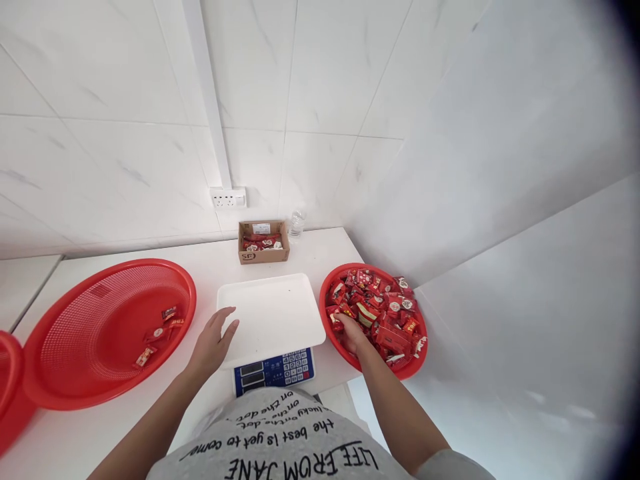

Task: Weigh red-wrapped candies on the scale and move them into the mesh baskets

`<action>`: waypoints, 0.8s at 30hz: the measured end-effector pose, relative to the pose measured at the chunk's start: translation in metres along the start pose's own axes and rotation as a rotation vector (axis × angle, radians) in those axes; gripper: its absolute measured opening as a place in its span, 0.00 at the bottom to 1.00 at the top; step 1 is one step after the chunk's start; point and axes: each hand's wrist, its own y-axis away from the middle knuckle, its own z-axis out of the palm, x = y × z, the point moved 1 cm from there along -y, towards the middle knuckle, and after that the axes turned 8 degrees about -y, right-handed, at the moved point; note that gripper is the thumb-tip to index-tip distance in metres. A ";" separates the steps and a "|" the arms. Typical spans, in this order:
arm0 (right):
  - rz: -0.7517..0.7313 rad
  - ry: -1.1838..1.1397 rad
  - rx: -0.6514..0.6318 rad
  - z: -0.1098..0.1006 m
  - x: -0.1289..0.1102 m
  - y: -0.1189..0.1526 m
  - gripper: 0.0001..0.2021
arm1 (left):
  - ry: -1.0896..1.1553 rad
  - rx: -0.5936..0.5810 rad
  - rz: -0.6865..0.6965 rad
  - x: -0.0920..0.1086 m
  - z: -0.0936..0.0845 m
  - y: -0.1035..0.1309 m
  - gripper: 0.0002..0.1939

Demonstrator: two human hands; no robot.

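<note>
White tabletop (327, 250), my right hand (351, 333) among red packets (393, 307) in a basket (404, 370) (grip: can't tell), my left hand (213, 341) open by a tray (273, 317).

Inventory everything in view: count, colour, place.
Tray: 1, white, over the scale
Scale: 1, blue panel, under the tray
Baskets: 2, red, left and right of tray
Tub: 1, red, cut off at left edge
Packets: many, mostly red, in both baskets and box
Box: 1, brown, by wall
Container: 1, clear, right of box
Socket: 1, white, on wall
Conduit: 1, white, above socket
Table: count unclear, white, under both baskets
Shirt: 1, grey, bottom centre
Left hand: 1, bare, at tray's left edge
Right hand: 1, bare, among right basket's packets
</note>
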 end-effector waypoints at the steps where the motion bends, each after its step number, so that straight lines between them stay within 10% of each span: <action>1: 0.002 -0.036 0.006 -0.001 -0.003 0.003 0.08 | 0.005 -0.008 0.000 0.000 0.000 0.001 0.22; 9: -0.075 -0.348 0.071 0.003 -0.044 0.042 0.12 | 0.164 -0.135 -0.044 0.015 0.014 0.003 0.21; 17: -0.105 0.088 -0.594 0.086 -0.046 0.083 0.11 | 0.919 -0.580 -0.250 0.079 0.032 0.003 0.25; 24: -0.136 0.307 -0.646 0.119 -0.033 0.094 0.12 | 1.146 -0.492 -0.452 0.058 0.033 -0.001 0.15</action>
